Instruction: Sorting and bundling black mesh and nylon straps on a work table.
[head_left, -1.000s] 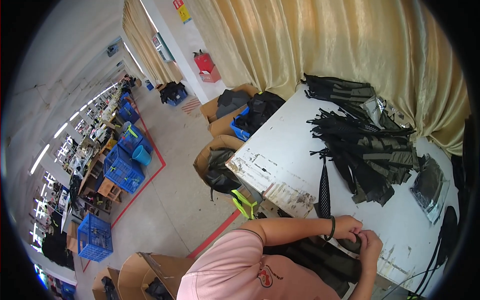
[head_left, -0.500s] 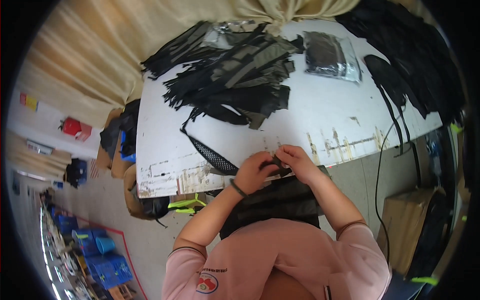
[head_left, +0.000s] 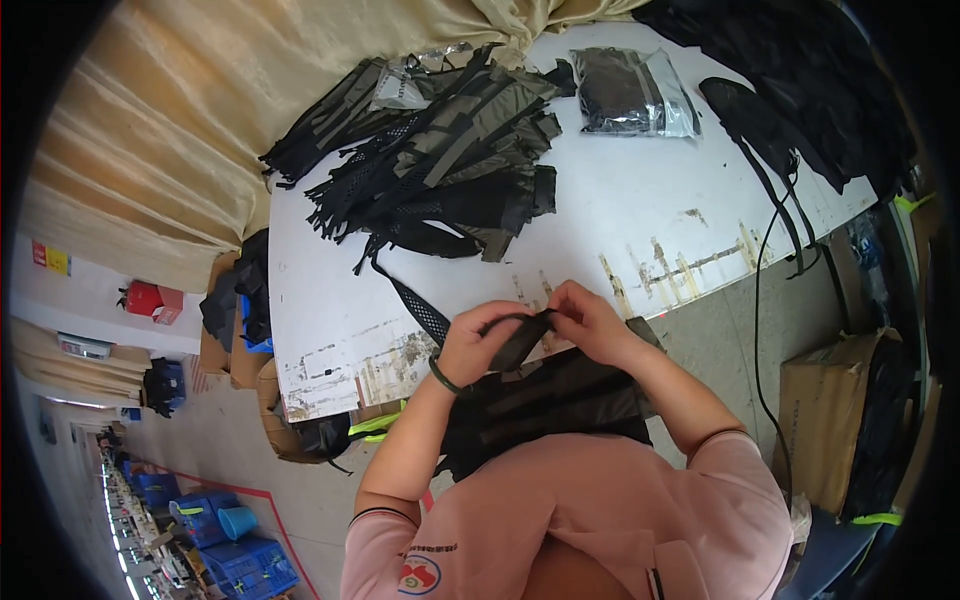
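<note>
Close to the table's front edge, both hands work on one dark fabric strap (head_left: 517, 346). My left hand (head_left: 472, 343) is closed round it, with a loop of the fabric standing out past the thumb. Fingers pinched together, my right hand (head_left: 588, 325) grips the strap's other end; the tips partly hide it. A black mesh strip (head_left: 418, 312) runs from the left hand back across the table. Below the hands, more dark striped fabric (head_left: 545, 405) lies across my lap.
On the white table (head_left: 620, 180) lies a heap of black and olive fabric pieces (head_left: 440, 160). Behind it to the right is a clear plastic bag of dark cloth (head_left: 635, 92). Black garments (head_left: 790, 80) cover the far right corner. A cardboard box (head_left: 825, 425) stands on the floor at right.
The dark strap has been turned and now shows as a wider loop between my hands. My left hand has shifted slightly left. The whole view has tilted a little.
</note>
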